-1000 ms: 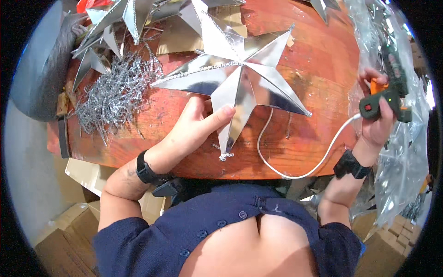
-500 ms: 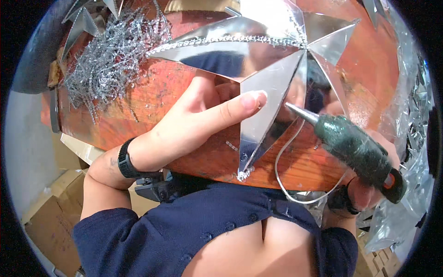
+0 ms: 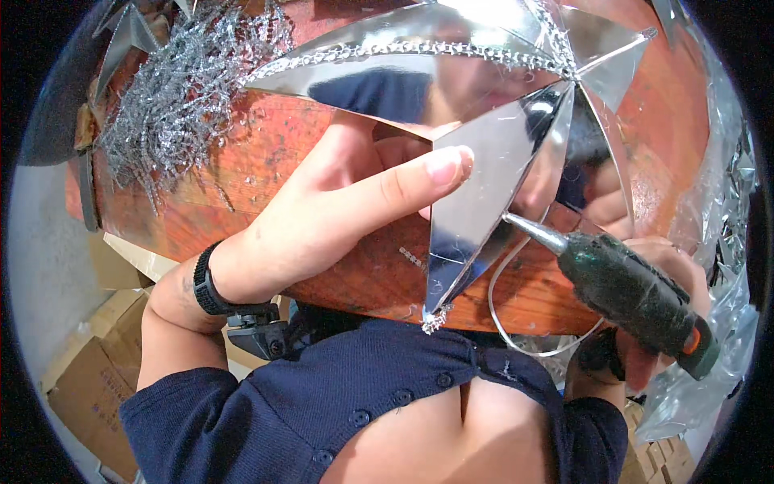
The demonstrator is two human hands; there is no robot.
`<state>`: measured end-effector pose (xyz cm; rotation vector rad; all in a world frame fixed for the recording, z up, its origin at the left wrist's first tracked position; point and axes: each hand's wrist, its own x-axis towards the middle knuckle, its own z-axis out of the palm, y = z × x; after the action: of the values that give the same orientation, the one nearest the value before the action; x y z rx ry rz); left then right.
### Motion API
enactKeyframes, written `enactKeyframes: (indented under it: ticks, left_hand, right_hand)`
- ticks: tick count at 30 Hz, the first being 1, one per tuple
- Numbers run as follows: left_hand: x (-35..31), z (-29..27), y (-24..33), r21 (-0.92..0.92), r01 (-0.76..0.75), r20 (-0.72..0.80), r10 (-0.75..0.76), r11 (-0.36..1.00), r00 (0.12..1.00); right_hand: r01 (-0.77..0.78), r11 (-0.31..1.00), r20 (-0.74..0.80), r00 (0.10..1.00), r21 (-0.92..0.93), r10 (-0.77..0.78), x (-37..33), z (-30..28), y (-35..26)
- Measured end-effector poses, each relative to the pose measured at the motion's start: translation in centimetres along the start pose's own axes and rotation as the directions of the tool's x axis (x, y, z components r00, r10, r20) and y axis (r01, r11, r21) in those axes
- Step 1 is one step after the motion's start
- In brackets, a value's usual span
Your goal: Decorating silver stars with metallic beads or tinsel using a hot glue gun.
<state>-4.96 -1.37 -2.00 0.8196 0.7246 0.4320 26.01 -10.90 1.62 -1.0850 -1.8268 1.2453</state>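
Observation:
My left hand (image 3: 355, 202) grips a large mirrored silver star (image 3: 484, 177) by one arm, thumb on top and fingers hidden beneath. A rhinestone chain (image 3: 403, 48) runs along the ridge of the star's left-pointing arm. At the tip of the near arm hangs a small clump of the same chain (image 3: 435, 321). My right hand (image 3: 665, 278) is wrapped round a dark green glue gun (image 3: 625, 282). The gun's metal nozzle meets the ridge of the near arm, about halfway along it. A white cord (image 3: 504, 323) loops down from beside the nozzle.
A tangled heap of silver chain strands (image 3: 189, 105) lies at the far left of the reddish wooden table (image 3: 339, 278). Another silver star piece (image 3: 129, 40) is behind it. Clear plastic wrapping (image 3: 701, 347) lines the right side. Cardboard boxes (image 3: 97, 403) stand lower left.
The star has tilted and shifted a little right. The glue gun's nozzle has moved down the near arm's ridge, toward its tip. Both hands keep their hold.

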Motion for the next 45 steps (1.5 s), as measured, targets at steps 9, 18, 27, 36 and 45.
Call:
enactKeyframes:
  ticks: [9,18,27,36,45]
  left_hand:
    - [0.0,-0.1,0.3,0.021,0.087,-0.02,-0.086,0.996,0.996]
    - [-0.1,-0.1,0.0,0.097,0.024,-0.023,-0.022,0.995,0.999]
    - [0.1,0.3,-0.9,0.028,-0.1,-0.054,0.102,0.995,0.993]
    - [-0.1,0.0,-0.3,0.102,-0.002,-0.036,0.005,0.995,0.999]
    - [-0.2,0.1,-0.4,0.089,-0.004,-0.056,0.009,0.996,0.998]
  right_hand:
    - [-0.145,0.989,-0.048,0.988,-0.034,0.144,0.1,0.7,-1.3]
    - [-0.109,0.993,0.081,0.99,-0.041,0.112,0.6,0.0,-1.5]
    - [-0.229,0.966,0.056,0.97,-0.116,0.237,0.4,0.7,-2.6]
    - [-0.078,0.995,-0.048,0.996,-0.07,0.074,-0.6,0.7,-1.6]
    - [-0.149,0.974,0.321,0.926,-0.169,0.198,-0.1,-1.3,-1.1]
